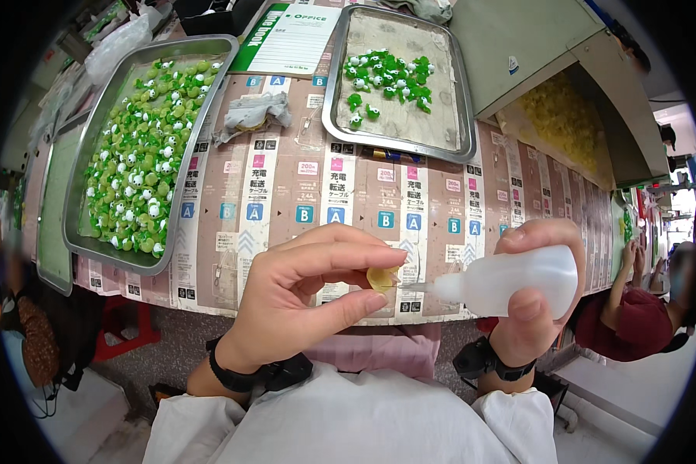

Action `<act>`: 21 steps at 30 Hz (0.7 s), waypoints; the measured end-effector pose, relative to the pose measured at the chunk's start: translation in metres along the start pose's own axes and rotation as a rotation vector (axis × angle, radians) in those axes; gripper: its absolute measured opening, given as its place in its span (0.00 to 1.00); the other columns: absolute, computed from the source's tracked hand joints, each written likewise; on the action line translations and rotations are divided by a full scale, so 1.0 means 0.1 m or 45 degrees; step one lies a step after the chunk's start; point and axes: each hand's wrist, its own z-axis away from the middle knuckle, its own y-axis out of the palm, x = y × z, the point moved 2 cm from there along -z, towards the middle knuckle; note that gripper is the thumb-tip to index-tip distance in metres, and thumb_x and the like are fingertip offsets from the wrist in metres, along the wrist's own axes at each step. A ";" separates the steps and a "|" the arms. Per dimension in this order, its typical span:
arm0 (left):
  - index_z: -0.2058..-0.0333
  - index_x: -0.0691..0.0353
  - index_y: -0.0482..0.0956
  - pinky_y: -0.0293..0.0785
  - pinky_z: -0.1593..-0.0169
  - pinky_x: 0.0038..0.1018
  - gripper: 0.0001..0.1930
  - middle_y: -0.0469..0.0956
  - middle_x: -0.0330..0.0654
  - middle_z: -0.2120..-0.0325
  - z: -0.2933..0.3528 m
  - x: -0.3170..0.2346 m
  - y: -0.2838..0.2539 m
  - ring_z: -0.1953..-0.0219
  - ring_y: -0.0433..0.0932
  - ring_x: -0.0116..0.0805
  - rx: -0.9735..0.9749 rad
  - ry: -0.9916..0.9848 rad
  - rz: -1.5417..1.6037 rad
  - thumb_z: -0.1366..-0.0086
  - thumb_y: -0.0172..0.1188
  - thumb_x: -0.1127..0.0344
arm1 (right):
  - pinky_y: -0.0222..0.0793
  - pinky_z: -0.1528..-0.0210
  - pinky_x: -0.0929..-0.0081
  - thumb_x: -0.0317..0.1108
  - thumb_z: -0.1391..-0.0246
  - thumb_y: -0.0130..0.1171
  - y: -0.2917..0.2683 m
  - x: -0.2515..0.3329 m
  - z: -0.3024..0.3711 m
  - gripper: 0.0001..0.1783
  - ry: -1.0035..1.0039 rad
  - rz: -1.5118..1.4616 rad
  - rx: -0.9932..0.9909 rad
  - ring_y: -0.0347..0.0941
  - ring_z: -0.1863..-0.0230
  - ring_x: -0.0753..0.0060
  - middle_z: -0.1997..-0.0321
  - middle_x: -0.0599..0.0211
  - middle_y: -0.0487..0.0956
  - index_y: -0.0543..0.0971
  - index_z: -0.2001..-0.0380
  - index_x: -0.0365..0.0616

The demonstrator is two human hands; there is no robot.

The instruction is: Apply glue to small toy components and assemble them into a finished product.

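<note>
Over the tabletop's [286, 174] near edge, the half-open left hand [294, 298] pinches a yellow piece [380, 278]; the right hand [527, 329] wraps a white bottle [491, 280]; oversqueezing could flood the piece.

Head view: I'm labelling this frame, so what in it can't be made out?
All in the head view:
Yellow piece: partly covered by the left hand.
White bottle: fill level veiled by its cloudy wall; far side covered by the right hand.
Nozzle: contact with the piece too small to judge.
Yellow pile: single pieces blurred.
Black container: cut off by the top edge.
</note>
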 end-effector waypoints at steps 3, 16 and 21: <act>0.60 0.71 0.76 0.74 0.56 0.25 0.17 0.73 0.49 0.63 -0.01 0.01 -0.01 0.60 0.75 0.34 -0.002 0.015 -0.004 0.52 0.61 0.83 | 0.64 0.66 0.82 0.37 0.61 0.64 0.01 0.00 -0.02 0.22 -0.026 0.022 0.013 0.69 0.67 0.77 0.65 0.63 0.73 0.73 0.65 0.34; 0.60 0.70 0.75 0.74 0.56 0.26 0.17 0.74 0.51 0.62 0.01 0.04 -0.01 0.59 0.74 0.35 -0.044 -0.056 0.133 0.52 0.62 0.81 | 0.66 0.67 0.83 0.33 0.61 0.64 0.03 -0.07 -0.07 0.21 -0.226 0.069 0.159 0.71 0.68 0.76 0.64 0.60 0.73 0.73 0.64 0.31; 0.58 0.71 0.73 0.76 0.55 0.29 0.18 0.74 0.53 0.62 0.01 0.06 0.00 0.58 0.75 0.37 -0.069 -0.135 0.274 0.50 0.63 0.79 | 0.66 0.67 0.83 0.34 0.60 0.64 0.05 -0.09 -0.05 0.21 -0.224 0.090 0.112 0.71 0.68 0.76 0.65 0.60 0.73 0.73 0.63 0.32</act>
